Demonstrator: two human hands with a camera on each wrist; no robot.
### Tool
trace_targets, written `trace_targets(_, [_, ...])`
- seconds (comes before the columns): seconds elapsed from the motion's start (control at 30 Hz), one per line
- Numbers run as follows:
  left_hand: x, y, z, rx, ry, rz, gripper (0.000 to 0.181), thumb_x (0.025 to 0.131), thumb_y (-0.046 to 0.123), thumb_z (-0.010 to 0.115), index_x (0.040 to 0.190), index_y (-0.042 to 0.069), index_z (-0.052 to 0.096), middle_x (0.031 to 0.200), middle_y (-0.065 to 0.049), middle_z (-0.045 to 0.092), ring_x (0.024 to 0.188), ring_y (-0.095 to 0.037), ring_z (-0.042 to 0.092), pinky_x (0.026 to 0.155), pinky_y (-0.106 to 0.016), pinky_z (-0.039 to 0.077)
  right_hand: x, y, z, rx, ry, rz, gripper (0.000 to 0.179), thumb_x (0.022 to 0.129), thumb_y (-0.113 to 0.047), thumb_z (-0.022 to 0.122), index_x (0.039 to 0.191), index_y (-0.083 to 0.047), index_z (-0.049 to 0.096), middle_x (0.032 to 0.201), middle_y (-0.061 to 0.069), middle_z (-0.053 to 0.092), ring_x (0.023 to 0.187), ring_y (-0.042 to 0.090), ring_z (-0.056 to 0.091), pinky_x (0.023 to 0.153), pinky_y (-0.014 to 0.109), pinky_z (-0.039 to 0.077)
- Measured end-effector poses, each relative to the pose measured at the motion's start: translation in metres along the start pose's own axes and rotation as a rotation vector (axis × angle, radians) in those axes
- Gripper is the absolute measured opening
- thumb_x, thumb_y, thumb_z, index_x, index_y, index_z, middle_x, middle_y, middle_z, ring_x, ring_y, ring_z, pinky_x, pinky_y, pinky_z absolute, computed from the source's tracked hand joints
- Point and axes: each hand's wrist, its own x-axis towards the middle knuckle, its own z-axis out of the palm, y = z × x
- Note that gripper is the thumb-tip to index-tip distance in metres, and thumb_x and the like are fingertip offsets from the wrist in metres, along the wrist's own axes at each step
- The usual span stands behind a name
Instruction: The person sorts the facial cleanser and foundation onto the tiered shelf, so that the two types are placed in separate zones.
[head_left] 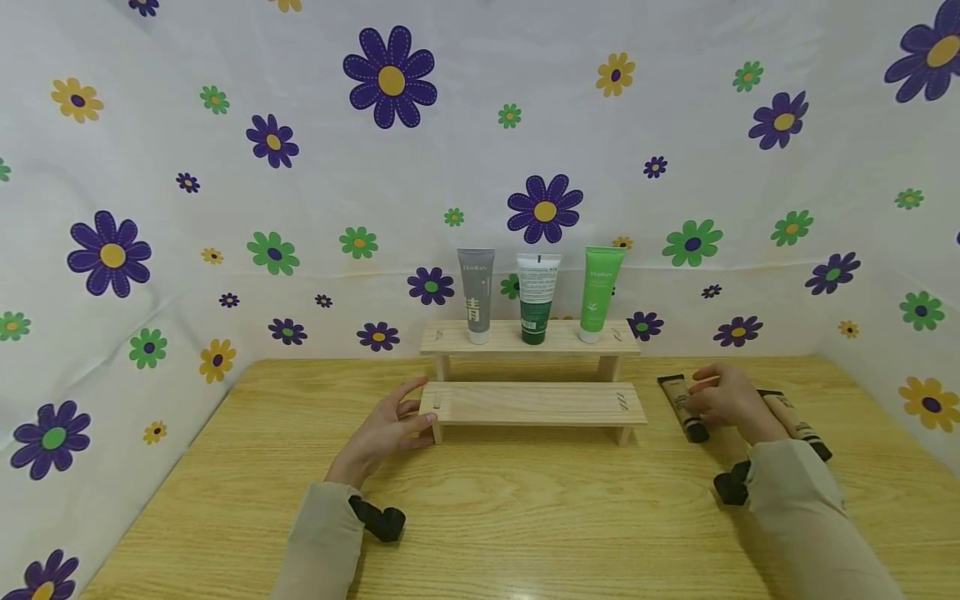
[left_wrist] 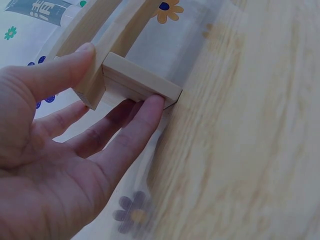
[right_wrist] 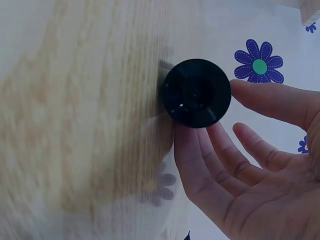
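At the left end of the lower wooden shelf (head_left: 536,403), my left hand (head_left: 384,427) grips the edge. Its thumb rests on the top board while the other fingers curve around the leg (left_wrist: 137,80). My right hand (head_left: 726,402) is beside a brown tube with a black cap (head_left: 684,408), which lies on the table to the right of the shelf. In the right wrist view the thumb is right at the edge of the round black cap (right_wrist: 197,93), with loosely bent fingers along its other side, their tips partly hidden. Behind that hand lies a second brown tube (head_left: 797,423).
On the upper wooden shelf (head_left: 442,337) stand a grey tube (head_left: 476,292), a white and dark green tube (head_left: 536,300) and a bright green tube (head_left: 601,292), caps down. A flower-patterned cloth (head_left: 450,150) hangs behind the wooden table (head_left: 525,508) and along its sides.
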Motion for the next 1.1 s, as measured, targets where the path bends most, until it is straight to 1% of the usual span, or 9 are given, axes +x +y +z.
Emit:
trace_targets(0.13, [-0.0001, -0.0006, 0.0003, -0.004, 0.001, -0.001, 0.070, 0.102, -0.002, 0.057, 0.162, 0.007, 0.021, 0.146, -0.033, 0.042, 0.125, -0.046, 0.054, 0.097, -0.051, 0.053, -0.0002, 0.0005, 0.0017, -0.019, -0.002, 0.005, 0.057, 0.090, 0.003, 0.068, 0.133, 0.022, 0.035, 0.122, 0.040, 0.053, 0.081, 0.016, 0.065, 0.072, 0.038, 0.061])
trace_targets(0.43, [0.0009, -0.0007, 0.0005, -0.007, 0.001, 0.002, 0.070, 0.102, -0.002, 0.056, 0.162, 0.007, 0.021, 0.145, -0.033, 0.043, 0.124, -0.045, 0.055, 0.096, -0.051, 0.053, 0.0018, -0.0010, 0.0037, -0.043, -0.037, 0.052, 0.062, 0.092, -0.003, 0.070, 0.137, 0.020, 0.034, 0.126, 0.040, 0.051, 0.087, 0.024, 0.065, 0.073, 0.040, 0.061])
trace_targets(0.53, [0.0007, -0.0003, 0.0002, -0.005, 0.001, 0.004, 0.070, 0.102, -0.003, 0.056, 0.162, 0.007, 0.021, 0.145, -0.033, 0.043, 0.124, -0.045, 0.055, 0.096, -0.052, 0.053, 0.0035, -0.0009, 0.0038, -0.065, -0.064, 0.058, 0.063, 0.093, -0.006, 0.069, 0.138, 0.021, 0.034, 0.120, 0.037, 0.054, 0.087, 0.025, 0.064, 0.072, 0.038, 0.059])
trace_targets(0.63, [0.0007, -0.0001, 0.0003, -0.007, 0.004, 0.003, 0.070, 0.102, -0.003, 0.056, 0.162, 0.006, 0.021, 0.145, -0.033, 0.044, 0.124, -0.045, 0.055, 0.096, -0.052, 0.053, 0.0053, 0.0001, 0.0042, -0.081, -0.083, 0.075, 0.063, 0.093, -0.008, 0.068, 0.138, 0.019, 0.035, 0.109, 0.029, 0.058, 0.083, 0.024, 0.062, 0.069, 0.035, 0.056])
trace_targets(0.73, [0.0010, -0.0005, 0.0006, -0.004, 0.009, -0.004, 0.070, 0.102, -0.002, 0.057, 0.162, 0.007, 0.022, 0.144, -0.033, 0.044, 0.124, -0.045, 0.055, 0.097, -0.050, 0.053, 0.0062, 0.0007, 0.0051, -0.080, -0.103, 0.085, 0.062, 0.093, -0.008, 0.066, 0.139, 0.019, 0.034, 0.103, 0.023, 0.057, 0.080, 0.023, 0.059, 0.067, 0.034, 0.055])
trace_targets(0.83, [0.0014, -0.0012, 0.0009, -0.003, 0.013, -0.010, 0.070, 0.102, -0.001, 0.058, 0.162, 0.007, 0.023, 0.145, -0.033, 0.042, 0.125, -0.045, 0.054, 0.097, -0.050, 0.053, 0.0052, 0.0003, 0.0059, -0.064, -0.096, 0.087, 0.061, 0.094, -0.008, 0.065, 0.140, 0.019, 0.035, 0.101, 0.020, 0.056, 0.079, 0.022, 0.058, 0.066, 0.033, 0.056])
trace_targets(0.93, [0.0017, -0.0018, 0.0009, -0.004, 0.013, -0.011, 0.070, 0.102, -0.001, 0.058, 0.162, 0.008, 0.023, 0.146, -0.033, 0.042, 0.126, -0.046, 0.053, 0.097, -0.050, 0.053, 0.0025, -0.0002, 0.0058, -0.059, -0.091, 0.072, 0.061, 0.095, -0.008, 0.064, 0.140, 0.020, 0.034, 0.100, 0.019, 0.057, 0.078, 0.021, 0.057, 0.066, 0.033, 0.056])
trace_targets(1.1, [0.0017, -0.0020, 0.0009, 0.002, 0.017, -0.009, 0.070, 0.102, -0.001, 0.058, 0.162, 0.007, 0.023, 0.146, -0.033, 0.042, 0.126, -0.046, 0.053, 0.097, -0.050, 0.053, -0.0008, -0.0011, 0.0057, -0.034, -0.087, 0.054, 0.060, 0.096, -0.007, 0.062, 0.141, 0.021, 0.032, 0.087, 0.009, 0.057, 0.074, 0.018, 0.054, 0.064, 0.032, 0.053])
